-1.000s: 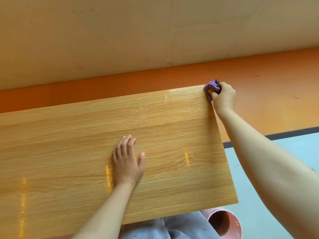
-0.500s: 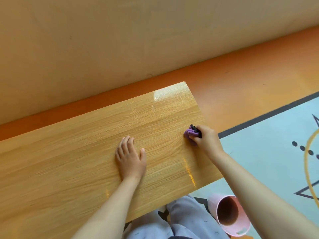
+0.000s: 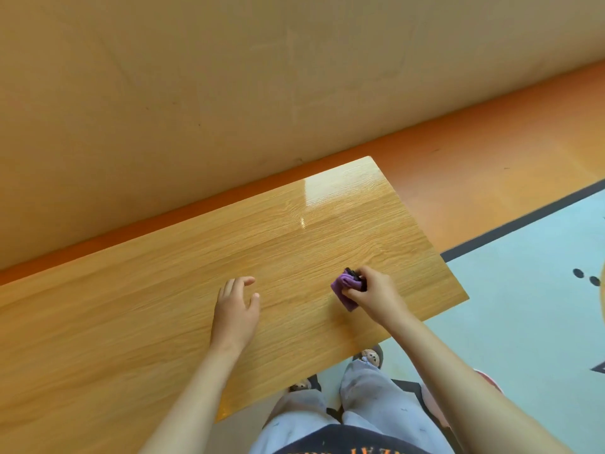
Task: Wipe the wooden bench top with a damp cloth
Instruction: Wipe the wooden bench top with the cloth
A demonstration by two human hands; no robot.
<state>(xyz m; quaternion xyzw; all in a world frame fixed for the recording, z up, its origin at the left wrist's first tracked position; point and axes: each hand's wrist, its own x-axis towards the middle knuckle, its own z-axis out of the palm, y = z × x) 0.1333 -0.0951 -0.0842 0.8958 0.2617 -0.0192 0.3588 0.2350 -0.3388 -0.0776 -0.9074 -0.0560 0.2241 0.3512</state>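
Grips the cloth, wadded small, in the right hand, right of centre on the tabletop; holds the left hand slack and empty at mid-frame. Risks missed strips from so small a wad, or a slip off the nearby right edge.

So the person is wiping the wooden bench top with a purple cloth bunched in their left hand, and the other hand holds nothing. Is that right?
Not quite: the head view shows the purple cloth bunched in the right hand, on the wooden bench top. The left hand is the one holding nothing.
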